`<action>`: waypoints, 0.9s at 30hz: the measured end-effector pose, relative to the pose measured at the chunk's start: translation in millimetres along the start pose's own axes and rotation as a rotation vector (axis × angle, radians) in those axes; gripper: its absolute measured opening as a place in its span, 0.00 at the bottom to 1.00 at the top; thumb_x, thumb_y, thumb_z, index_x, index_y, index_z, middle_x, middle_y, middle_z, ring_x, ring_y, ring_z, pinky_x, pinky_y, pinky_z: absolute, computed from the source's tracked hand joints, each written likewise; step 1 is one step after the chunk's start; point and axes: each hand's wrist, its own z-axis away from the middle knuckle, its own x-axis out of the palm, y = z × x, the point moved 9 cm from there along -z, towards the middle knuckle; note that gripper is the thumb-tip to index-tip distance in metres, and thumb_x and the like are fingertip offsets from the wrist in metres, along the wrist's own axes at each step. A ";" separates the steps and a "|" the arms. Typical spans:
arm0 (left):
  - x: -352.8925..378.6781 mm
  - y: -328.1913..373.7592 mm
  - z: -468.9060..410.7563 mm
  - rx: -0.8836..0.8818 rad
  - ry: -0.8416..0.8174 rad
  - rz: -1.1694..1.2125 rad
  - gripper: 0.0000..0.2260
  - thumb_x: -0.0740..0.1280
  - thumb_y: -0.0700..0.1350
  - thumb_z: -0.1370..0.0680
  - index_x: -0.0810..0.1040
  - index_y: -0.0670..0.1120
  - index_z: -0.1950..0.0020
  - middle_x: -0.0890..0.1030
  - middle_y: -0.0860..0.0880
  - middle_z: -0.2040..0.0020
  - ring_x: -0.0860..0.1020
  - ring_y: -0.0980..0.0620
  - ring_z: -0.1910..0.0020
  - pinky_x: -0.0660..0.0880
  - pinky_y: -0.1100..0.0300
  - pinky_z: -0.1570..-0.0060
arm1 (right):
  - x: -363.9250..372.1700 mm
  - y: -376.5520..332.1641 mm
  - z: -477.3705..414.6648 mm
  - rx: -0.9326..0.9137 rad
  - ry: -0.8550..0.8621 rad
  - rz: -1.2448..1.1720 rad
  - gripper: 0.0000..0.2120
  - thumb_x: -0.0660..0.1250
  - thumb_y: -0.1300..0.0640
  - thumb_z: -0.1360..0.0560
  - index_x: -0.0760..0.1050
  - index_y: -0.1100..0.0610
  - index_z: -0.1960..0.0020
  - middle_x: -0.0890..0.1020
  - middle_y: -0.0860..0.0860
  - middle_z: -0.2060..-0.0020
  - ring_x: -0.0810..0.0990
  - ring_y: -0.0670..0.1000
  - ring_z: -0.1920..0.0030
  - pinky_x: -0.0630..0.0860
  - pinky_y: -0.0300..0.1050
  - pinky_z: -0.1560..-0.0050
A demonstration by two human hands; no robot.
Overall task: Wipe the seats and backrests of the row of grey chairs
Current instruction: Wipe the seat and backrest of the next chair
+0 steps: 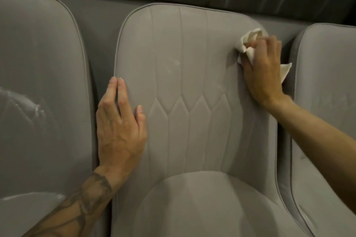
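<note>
Right hand (264, 69), fingers bunched around a cream cloth (250, 44), is wiping the middle chair's backrest (188, 75) at two o'clock; left hand (119, 127), fingers flat and empty, is bracing at nine. The loosely bunched cloth risks slipping free.

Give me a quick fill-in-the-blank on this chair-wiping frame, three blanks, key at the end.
1. The cloth is held in the ____ hand.
2. The left hand lies flat on the middle chair's ____.
3. White smears show on the chair to the ____ of the middle one.

Missing words: right; backrest; left
</note>
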 end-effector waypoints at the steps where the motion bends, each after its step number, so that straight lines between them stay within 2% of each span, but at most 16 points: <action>1: 0.0 0.7 0.4 0.000 -0.002 0.002 0.27 0.61 0.44 0.15 0.59 0.35 0.19 0.64 0.34 0.21 0.68 0.33 0.26 0.66 0.43 0.26 | -0.7 -3.9 17.3 -0.016 -0.014 -0.001 0.11 0.64 0.57 0.19 0.72 0.64 0.43 0.73 0.62 0.44 0.70 0.61 0.46 0.69 0.54 0.44; 5: -0.2 -0.7 0.3 0.002 0.003 -0.007 0.27 0.60 0.44 0.15 0.59 0.35 0.19 0.64 0.34 0.21 0.68 0.33 0.26 0.66 0.43 0.26 | 3.9 -30.9 100.0 -0.330 -0.212 0.009 0.09 0.65 0.59 0.19 0.76 0.66 0.45 0.75 0.63 0.46 0.73 0.63 0.50 0.70 0.57 0.48; 7: -0.6 0.4 1.1 0.003 0.002 -0.007 0.26 0.60 0.44 0.15 0.60 0.35 0.19 0.64 0.34 0.21 0.68 0.33 0.26 0.66 0.43 0.26 | 0.8 -27.2 84.8 -0.428 -0.238 0.011 0.10 0.64 0.59 0.19 0.77 0.67 0.45 0.76 0.64 0.46 0.73 0.64 0.50 0.70 0.58 0.47; 9: -0.4 1.1 1.1 -0.001 0.002 -0.003 0.26 0.60 0.44 0.15 0.59 0.35 0.19 0.64 0.34 0.21 0.68 0.33 0.26 0.66 0.42 0.26 | 0.1 -13.7 29.2 -0.344 -0.141 0.038 0.11 0.63 0.59 0.19 0.73 0.66 0.42 0.74 0.64 0.45 0.72 0.64 0.47 0.70 0.58 0.44; 11: 0.4 0.1 0.4 0.003 -0.002 -0.002 0.27 0.59 0.44 0.15 0.59 0.35 0.18 0.64 0.34 0.21 0.68 0.33 0.26 0.66 0.42 0.26 | -1.0 5.3 -31.7 -0.122 -0.038 0.033 0.14 0.62 0.55 0.19 0.70 0.64 0.39 0.73 0.63 0.42 0.71 0.63 0.45 0.70 0.55 0.42; 14: 0.0 0.6 0.6 0.012 0.006 -0.012 0.26 0.59 0.45 0.14 0.58 0.36 0.18 0.63 0.34 0.21 0.68 0.33 0.26 0.66 0.42 0.26 | 0.5 14.4 -44.2 0.055 0.026 0.002 0.17 0.60 0.53 0.18 0.70 0.65 0.37 0.73 0.63 0.41 0.71 0.62 0.43 0.68 0.50 0.41; 16: -0.5 1.3 1.0 0.015 0.012 -0.009 0.26 0.58 0.45 0.14 0.58 0.36 0.18 0.64 0.34 0.21 0.68 0.33 0.26 0.66 0.43 0.26 | 1.3 3.9 2.7 -0.011 -0.030 0.016 0.18 0.61 0.55 0.19 0.71 0.66 0.35 0.73 0.64 0.41 0.71 0.63 0.43 0.69 0.55 0.42; 17: -0.5 0.7 0.7 0.014 0.014 -0.004 0.26 0.59 0.45 0.14 0.58 0.36 0.18 0.64 0.34 0.21 0.68 0.33 0.26 0.66 0.43 0.25 | 2.3 -6.6 34.9 -0.095 -0.098 0.030 0.16 0.61 0.55 0.18 0.72 0.65 0.35 0.74 0.64 0.41 0.71 0.63 0.43 0.69 0.57 0.46; 19: -0.2 0.5 -0.2 0.020 0.013 0.010 0.26 0.59 0.44 0.14 0.59 0.35 0.18 0.64 0.33 0.21 0.67 0.33 0.26 0.66 0.42 0.25 | 6.9 -24.7 105.3 -0.297 -0.266 0.059 0.13 0.61 0.55 0.18 0.75 0.61 0.39 0.74 0.61 0.41 0.73 0.63 0.45 0.64 0.53 0.55; 20: -0.5 0.8 -0.5 0.024 0.012 0.016 0.26 0.60 0.44 0.14 0.59 0.35 0.19 0.64 0.32 0.22 0.67 0.32 0.26 0.66 0.42 0.25 | 7.7 -32.9 133.7 -0.393 -0.341 0.043 0.12 0.61 0.55 0.18 0.76 0.61 0.41 0.75 0.60 0.42 0.75 0.63 0.48 0.62 0.50 0.56; 22: -1.8 1.5 0.2 0.021 0.009 0.022 0.26 0.60 0.43 0.14 0.59 0.34 0.19 0.64 0.32 0.22 0.67 0.32 0.26 0.66 0.41 0.25 | 7.8 -38.7 154.3 -0.521 -0.441 0.015 0.13 0.60 0.57 0.18 0.77 0.64 0.42 0.76 0.61 0.43 0.76 0.63 0.52 0.68 0.52 0.54; 24: -2.7 2.4 0.3 0.013 0.005 0.031 0.26 0.60 0.43 0.15 0.59 0.34 0.19 0.64 0.32 0.22 0.67 0.32 0.25 0.65 0.42 0.24 | 6.8 -32.5 120.4 -0.513 -0.370 0.027 0.14 0.60 0.58 0.18 0.78 0.66 0.42 0.77 0.64 0.45 0.76 0.64 0.50 0.71 0.55 0.49; 27: -2.5 2.9 -0.5 0.019 0.004 0.031 0.27 0.60 0.43 0.15 0.58 0.34 0.19 0.63 0.31 0.22 0.66 0.32 0.25 0.64 0.43 0.23 | 1.7 -13.2 37.4 -0.262 -0.166 0.053 0.10 0.64 0.59 0.20 0.75 0.66 0.44 0.76 0.64 0.47 0.73 0.64 0.49 0.71 0.58 0.47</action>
